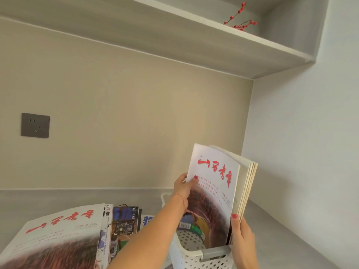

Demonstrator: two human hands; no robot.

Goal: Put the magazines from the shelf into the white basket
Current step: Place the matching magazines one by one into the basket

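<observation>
1. Head view shows our two hands holding a bunch of magazines [213,183] standing up in the white basket [196,259].
2. Our left hand [183,188] grips the left edge of the front cover, with the thumb on top of the page. A thin red string sits on that wrist.
3. Our right hand [241,235] grips the bunch from the right side, low down. Its thumb, with a red nail, presses on the front cover.
4. The bunch leans a little to the right. Its bottom is down inside the basket and its top sticks up high above the rim.
5. The front cover is white with big red writing and a dark reddish picture below.
6. The basket is white with lots of small round holes. It has a grey handle [215,251] on the near side. We can see one more magazine with green and yellow on it lying low in the basket.
7. A pile [64,235] of more magazines lies to the left of the basket on the grey counter [281,235]. The top one has the same red writing. Blue and dark covers peek out beside it.
8. A grey socket [35,125] is on the beige wall to the left.
9. A shelf [194,35] hangs up high. A twig with red berries [241,18] rests on it.
</observation>
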